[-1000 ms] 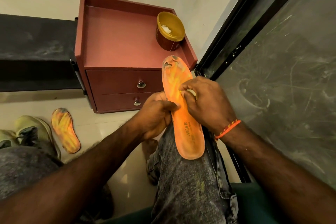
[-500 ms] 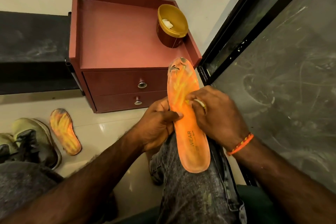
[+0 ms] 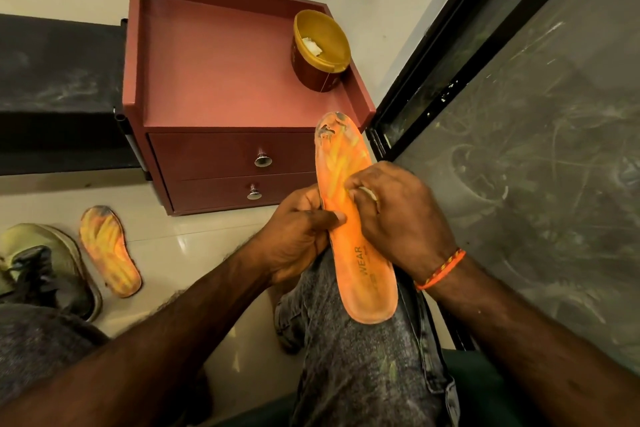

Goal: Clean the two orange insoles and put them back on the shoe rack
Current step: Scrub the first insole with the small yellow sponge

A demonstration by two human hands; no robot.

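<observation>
Insole point(image 3: 360, 246) lies on the right knee, long axis running away from the person, toe end toward the cabinet point(image 3: 221, 80), heel near. Left hand point(image 3: 298, 236) pinches its edge; right hand point(image 3: 398, 215) clenches a small pale wipe against it. Toe still grimy, so mid-clean. Second insole point(image 3: 109, 250) on the floor looks streaked and dirty. Neither racked.

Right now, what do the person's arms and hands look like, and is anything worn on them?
Both forearms are bare, no sleeves or gloves. The right hand has an orange braided thread band with yellow and dark flecks round the wrist. The left hand and its wrist show nothing worn.
</observation>
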